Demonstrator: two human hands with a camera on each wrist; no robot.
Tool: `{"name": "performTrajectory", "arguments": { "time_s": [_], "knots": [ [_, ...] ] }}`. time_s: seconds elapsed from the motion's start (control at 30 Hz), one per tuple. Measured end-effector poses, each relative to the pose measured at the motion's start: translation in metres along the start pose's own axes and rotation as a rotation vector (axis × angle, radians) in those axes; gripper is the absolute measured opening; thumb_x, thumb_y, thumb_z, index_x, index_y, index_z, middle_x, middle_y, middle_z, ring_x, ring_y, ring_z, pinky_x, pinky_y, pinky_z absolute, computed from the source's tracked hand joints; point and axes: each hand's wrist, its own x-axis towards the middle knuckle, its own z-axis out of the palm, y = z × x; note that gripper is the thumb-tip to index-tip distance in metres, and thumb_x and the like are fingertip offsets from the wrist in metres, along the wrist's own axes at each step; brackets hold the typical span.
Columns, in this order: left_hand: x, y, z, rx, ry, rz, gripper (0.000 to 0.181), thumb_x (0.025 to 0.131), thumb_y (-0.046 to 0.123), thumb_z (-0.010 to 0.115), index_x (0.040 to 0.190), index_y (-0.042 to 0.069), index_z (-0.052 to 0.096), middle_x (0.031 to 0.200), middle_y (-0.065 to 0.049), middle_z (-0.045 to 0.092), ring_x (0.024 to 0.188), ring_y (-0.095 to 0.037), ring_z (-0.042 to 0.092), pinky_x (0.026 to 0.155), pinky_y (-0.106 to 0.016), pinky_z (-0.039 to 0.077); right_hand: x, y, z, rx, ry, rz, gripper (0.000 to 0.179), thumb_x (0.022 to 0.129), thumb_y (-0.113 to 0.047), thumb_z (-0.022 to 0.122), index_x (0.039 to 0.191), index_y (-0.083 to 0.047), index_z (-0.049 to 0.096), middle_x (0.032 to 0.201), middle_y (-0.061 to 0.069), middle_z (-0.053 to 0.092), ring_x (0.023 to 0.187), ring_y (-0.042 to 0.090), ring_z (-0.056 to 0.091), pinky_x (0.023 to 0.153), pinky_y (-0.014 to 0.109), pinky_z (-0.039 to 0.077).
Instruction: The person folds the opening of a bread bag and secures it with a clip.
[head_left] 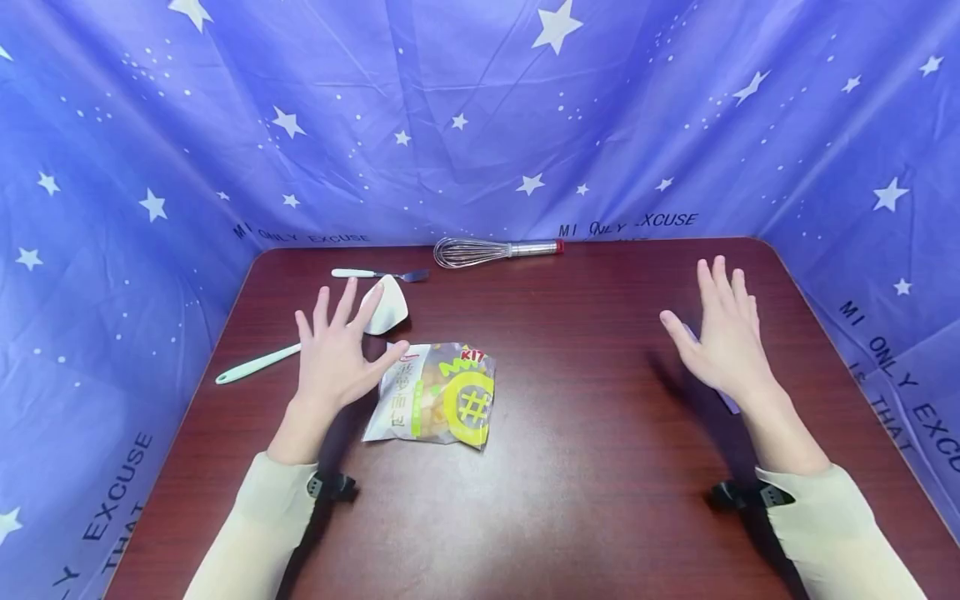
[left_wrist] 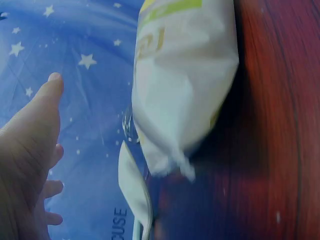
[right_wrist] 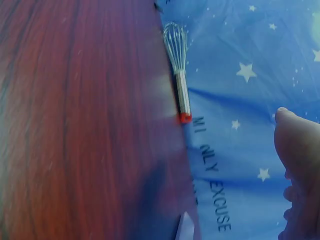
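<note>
My left hand hovers with fingers spread over the left of the table, holding nothing. Beneath it lies a spatula with a white head and a mint-green handle, its middle hidden by the hand. Just right of the thumb is a sealed plastic food bag with yellow-green print; in the left wrist view the bag looks plump with a crimped end. My right hand, also empty with straight fingers, is held above a thin lavender item, mostly hidden; its pointed end shows in the right wrist view.
Along the back edge lies a wire whisk with a red-tipped handle. A small fork with a white handle is left of it. Blue star-printed cloth surrounds the dark red wooden table at the back and sides.
</note>
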Motion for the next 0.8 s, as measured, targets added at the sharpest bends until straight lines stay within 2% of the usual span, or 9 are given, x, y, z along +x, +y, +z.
{"name": "performTrajectory", "arguments": {
  "time_s": [0.2,0.37,0.5,0.63,0.8],
  "knots": [
    [0.006,0.020,0.004,-0.038,0.052,0.076,0.089,0.089,0.070,0.064,0.166,0.035,0.036,0.176,-0.009,0.030,0.161,-0.047,0.023,0.123,-0.081,0.015,0.006,-0.022,0.005,0.069,0.003,-0.071,0.090,0.106,-0.041,0.059,0.170,-0.002,0.008,0.178,0.023,0.002,0.165,0.049,0.000,0.131,0.069,0.003],
    [0.011,0.035,0.012,-0.103,0.047,0.122,0.084,0.093,0.064,0.064,0.166,0.032,0.037,0.172,-0.012,0.038,0.160,-0.043,0.029,0.126,-0.073,0.020,0.009,-0.043,0.015,0.119,-0.025,-0.093,0.090,0.105,-0.038,0.063,0.171,-0.006,0.011,0.179,0.019,0.004,0.166,0.045,0.010,0.132,0.064,0.014],
    [0.015,0.046,0.017,-0.175,0.071,0.159,0.082,0.094,0.061,0.067,0.165,0.028,0.040,0.167,-0.013,0.045,0.155,-0.043,0.039,0.127,-0.063,0.029,0.011,-0.057,0.024,0.131,-0.041,-0.098,0.090,0.104,-0.040,0.065,0.172,-0.011,0.013,0.180,0.015,0.007,0.166,0.040,0.015,0.130,0.064,0.021],
    [0.017,0.052,0.024,-0.236,0.081,0.188,0.080,0.094,0.057,0.070,0.164,0.030,0.042,0.162,-0.012,0.052,0.147,-0.039,0.050,0.120,-0.058,0.042,0.012,-0.072,0.034,0.146,-0.040,-0.132,0.088,0.104,-0.038,0.066,0.171,-0.009,0.018,0.178,0.020,0.015,0.164,0.042,0.020,0.129,0.064,0.024],
    [0.018,0.055,0.034,-0.248,0.022,0.173,0.075,0.095,0.055,0.071,0.162,0.032,0.046,0.152,-0.011,0.062,0.136,-0.034,0.060,0.106,-0.056,0.054,0.013,-0.088,0.049,0.158,-0.041,-0.184,0.081,0.103,-0.033,0.068,0.167,-0.003,0.029,0.172,0.024,0.031,0.159,0.045,0.033,0.127,0.062,0.029]
  ]
}}
